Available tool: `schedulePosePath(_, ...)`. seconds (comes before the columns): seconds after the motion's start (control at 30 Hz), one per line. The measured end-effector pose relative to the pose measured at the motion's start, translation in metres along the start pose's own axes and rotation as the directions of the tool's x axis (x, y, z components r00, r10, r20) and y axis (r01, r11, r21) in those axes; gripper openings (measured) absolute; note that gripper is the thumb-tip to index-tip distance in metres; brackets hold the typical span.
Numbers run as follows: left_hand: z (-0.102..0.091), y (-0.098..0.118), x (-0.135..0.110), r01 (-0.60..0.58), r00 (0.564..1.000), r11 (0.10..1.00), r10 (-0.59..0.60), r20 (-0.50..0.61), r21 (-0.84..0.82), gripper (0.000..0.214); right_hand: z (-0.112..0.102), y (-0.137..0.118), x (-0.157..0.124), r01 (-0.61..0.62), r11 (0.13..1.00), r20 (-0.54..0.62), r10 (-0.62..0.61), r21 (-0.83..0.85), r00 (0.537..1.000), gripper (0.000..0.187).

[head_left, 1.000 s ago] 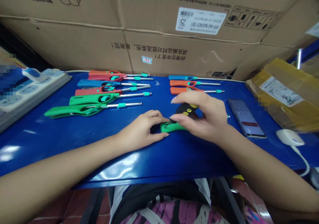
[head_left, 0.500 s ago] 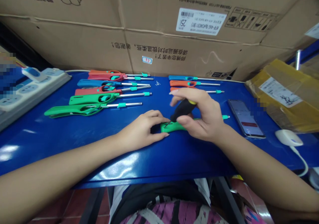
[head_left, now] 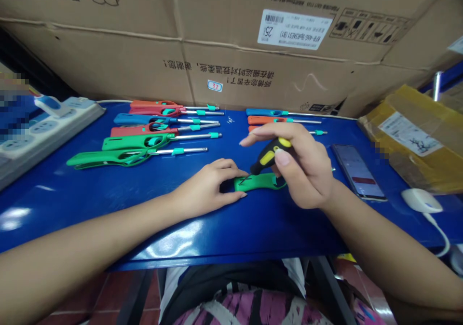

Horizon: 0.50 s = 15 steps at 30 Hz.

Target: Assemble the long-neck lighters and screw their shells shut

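A green gas lighter (head_left: 258,182) lies flat on the blue table before me. My left hand (head_left: 213,188) grips its handle end between thumb and fingers. In my right hand (head_left: 304,170) is a small black and yellow screwdriver (head_left: 267,157), held by the handle between thumb and fingers and tilted. The tip of its shaft reaches the slot near the end of the green handle. My right hand hides most of that lighter's metal tube.
Several lighters (head_left: 137,142) in red, blue and green lie in a row at left; a blue lighter (head_left: 262,113) and orange ones lie behind my right hand. A power strip (head_left: 47,127) stands left, a phone (head_left: 358,173) and taped box (head_left: 415,137) right. Cardboard (head_left: 231,55) walls the back.
My right hand has turned and opened its grip on the screwdriver, so the yellow parts of the handle now show. My left hand and the green lighter have stayed in place.
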<state>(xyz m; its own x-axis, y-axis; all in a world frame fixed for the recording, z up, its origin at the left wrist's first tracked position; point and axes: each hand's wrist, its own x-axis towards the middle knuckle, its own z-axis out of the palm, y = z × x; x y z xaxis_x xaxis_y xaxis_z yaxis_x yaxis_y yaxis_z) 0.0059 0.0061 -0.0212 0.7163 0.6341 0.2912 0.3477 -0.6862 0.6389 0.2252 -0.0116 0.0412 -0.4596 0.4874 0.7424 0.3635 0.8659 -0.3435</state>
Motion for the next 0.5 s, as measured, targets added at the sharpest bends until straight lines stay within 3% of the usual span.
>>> schedulePosePath(0.07,0.0002,0.0001,-0.0003,-0.009,1.000,1.000,0.009,-0.006,0.011,0.030,-0.0003,-0.0007,0.0012,0.015,1.000,-0.003,-0.015,0.008,1.000,0.029)
schedulePosePath(0.2,0.0000,0.0008,0.0000,-0.004,1.000,1.000,0.004,-0.002,0.022,0.029,0.0014,0.0006,0.0017,0.111,0.984,-0.036,-0.118,-0.139,0.992,0.020)
schedulePosePath(0.4,0.0001,0.0008,0.0002,-0.007,1.000,1.000,0.007,-0.007,0.009,0.029,0.0036,0.0017,-0.0014,-0.017,1.000,0.055,0.017,0.005,0.998,0.035)
schedulePosePath(0.5,0.0008,0.0003,-0.0004,-0.013,1.000,1.000,0.014,-0.016,0.020,0.030,0.0046,0.0016,-0.0009,0.015,1.000,0.024,-0.015,-0.021,1.000,0.033)
